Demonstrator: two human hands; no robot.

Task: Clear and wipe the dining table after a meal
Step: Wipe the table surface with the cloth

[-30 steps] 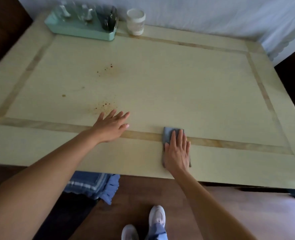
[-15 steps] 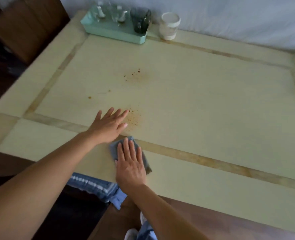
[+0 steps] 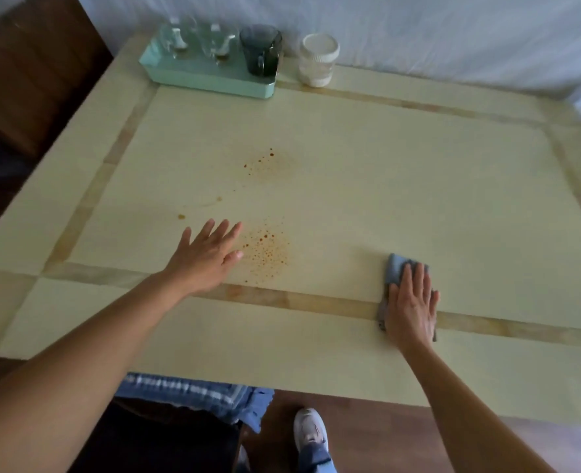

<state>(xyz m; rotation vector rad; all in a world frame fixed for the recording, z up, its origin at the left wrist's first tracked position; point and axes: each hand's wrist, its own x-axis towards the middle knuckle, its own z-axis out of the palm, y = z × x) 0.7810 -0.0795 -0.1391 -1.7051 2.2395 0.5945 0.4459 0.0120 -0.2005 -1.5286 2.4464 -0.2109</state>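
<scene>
On table [image 3: 418, 199], right hand [image 3: 412, 308] flat atop apparently folded blue-grey cloth [image 3: 396, 268]; left hand [image 3: 207, 257] splayed.

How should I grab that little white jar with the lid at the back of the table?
Wrap your fingers round the body of the small white lidded jar, below its lid, coming from the front. It stands upright, a pale curtain hangs close behind, and the mint-green tray sits to its left.
</scene>
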